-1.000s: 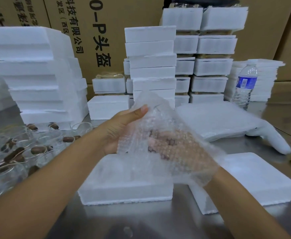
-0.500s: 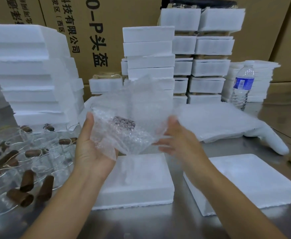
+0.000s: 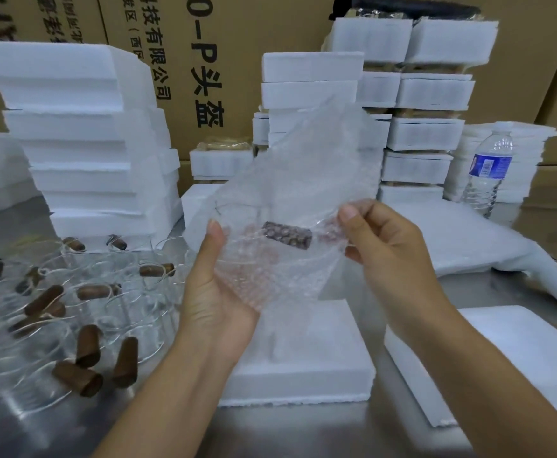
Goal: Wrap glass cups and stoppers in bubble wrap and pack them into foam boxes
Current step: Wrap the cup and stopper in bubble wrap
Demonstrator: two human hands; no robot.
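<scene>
Holding the wrap [image 3: 303, 180] up over a box [image 3: 320, 368], the left hand [image 3: 217, 292] curls under it, and the right hand [image 3: 386, 246] pinches its edge. A brown stopper [image 3: 287, 240] lies inside the wrap, between the hands.

**Packing bench in a warehouse**

This is a packing station in a warehouse or factory stockroom. Large brown cardboard cartons [image 3: 237, 38] printed with Chinese characters wall off the back. White foam boxes [image 3: 82, 143] stand in many stacks on a steel table [image 3: 303, 431]. At the left, dozens of clear glass cups [image 3: 128, 292] crowd together, with brown stoppers [image 3: 88, 345] among them.
</scene>
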